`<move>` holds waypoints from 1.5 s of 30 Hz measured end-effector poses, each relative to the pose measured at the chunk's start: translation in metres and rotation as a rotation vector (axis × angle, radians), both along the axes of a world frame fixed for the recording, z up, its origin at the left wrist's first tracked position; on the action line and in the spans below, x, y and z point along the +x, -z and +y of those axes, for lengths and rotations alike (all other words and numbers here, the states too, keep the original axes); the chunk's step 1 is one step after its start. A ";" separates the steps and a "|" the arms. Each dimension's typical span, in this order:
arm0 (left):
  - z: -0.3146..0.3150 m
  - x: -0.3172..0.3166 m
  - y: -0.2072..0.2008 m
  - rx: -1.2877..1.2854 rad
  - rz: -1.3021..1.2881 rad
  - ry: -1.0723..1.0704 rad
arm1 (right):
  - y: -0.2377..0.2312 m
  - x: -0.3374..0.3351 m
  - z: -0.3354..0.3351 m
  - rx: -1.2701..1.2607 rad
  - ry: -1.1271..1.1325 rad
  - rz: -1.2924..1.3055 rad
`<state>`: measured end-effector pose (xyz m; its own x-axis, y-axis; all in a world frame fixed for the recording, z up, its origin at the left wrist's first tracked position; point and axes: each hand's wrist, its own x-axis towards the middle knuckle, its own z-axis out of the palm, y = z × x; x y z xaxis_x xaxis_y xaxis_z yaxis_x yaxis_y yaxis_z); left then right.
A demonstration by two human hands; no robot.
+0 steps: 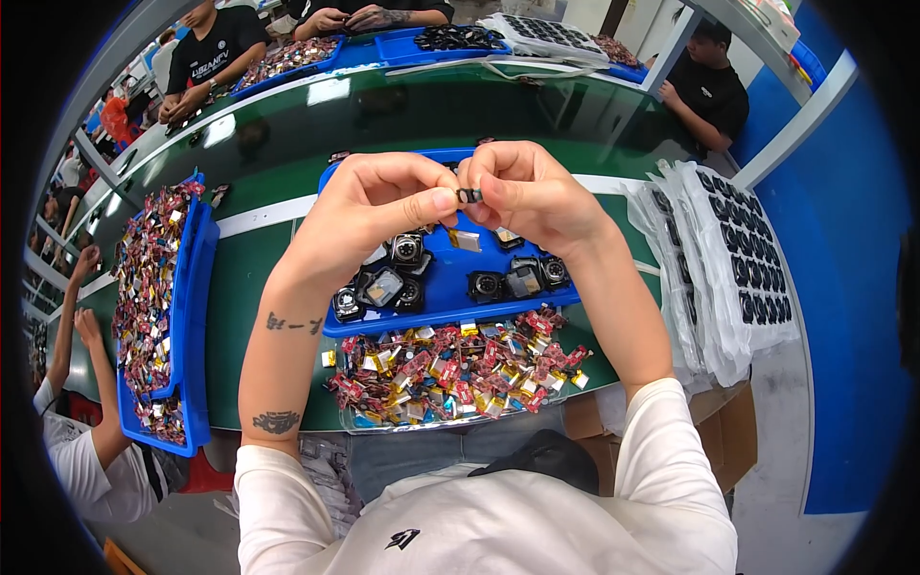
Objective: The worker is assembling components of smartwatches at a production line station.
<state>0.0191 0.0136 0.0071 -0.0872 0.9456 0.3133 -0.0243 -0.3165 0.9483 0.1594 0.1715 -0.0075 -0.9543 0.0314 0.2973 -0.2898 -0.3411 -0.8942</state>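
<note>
Both hands are raised over a blue tray (446,273), their fingertips meeting. Thumb and fingers of my left hand (388,196) pinch one side of a small black part (469,195), and my right hand (537,192) pinches its other side. Just below the part is a flat silver battery (465,240); whether it hangs from the part or lies in the tray I cannot tell. Black watch cases (407,251) lie in the tray's left half, and more watch cases (487,286) at its right front.
In front of me a clear tray holds a heap of red circuit boards with batteries (450,374). A long blue bin (196,316) of similar parts stands left. Stacked white trays of black parts (747,249) are at right. Co-workers sit across the green table (402,115) and at left.
</note>
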 end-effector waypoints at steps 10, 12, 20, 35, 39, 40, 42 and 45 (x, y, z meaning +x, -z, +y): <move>0.000 0.001 -0.002 0.023 0.050 -0.146 | -0.018 0.007 -0.012 0.228 0.299 -0.004; 0.001 0.002 -0.002 0.017 0.085 -0.154 | -0.018 0.008 -0.012 0.223 0.296 -0.004; 0.001 0.001 -0.002 0.014 0.081 -0.182 | -0.018 0.008 -0.014 0.281 0.370 0.065; 0.003 0.007 -0.001 0.128 0.123 -0.340 | -0.022 0.012 -0.021 0.301 0.479 0.059; 0.002 0.011 -0.001 0.133 0.283 -0.505 | -0.022 0.012 -0.028 0.457 0.646 0.104; 0.002 0.012 -0.001 0.167 0.381 -0.590 | -0.022 0.013 -0.029 0.533 0.718 0.102; 0.003 0.012 -0.001 0.193 0.425 -0.598 | -0.021 0.013 -0.029 0.577 0.727 0.131; 0.004 0.010 0.001 0.234 0.379 -0.510 | -0.023 0.013 -0.031 0.537 0.678 0.153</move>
<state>0.0293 0.0175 0.0062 -0.3481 0.7191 0.6015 0.5034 -0.3979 0.7670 0.1727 0.1407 0.0157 -0.7290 0.3961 0.5583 -0.4076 0.4041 -0.8189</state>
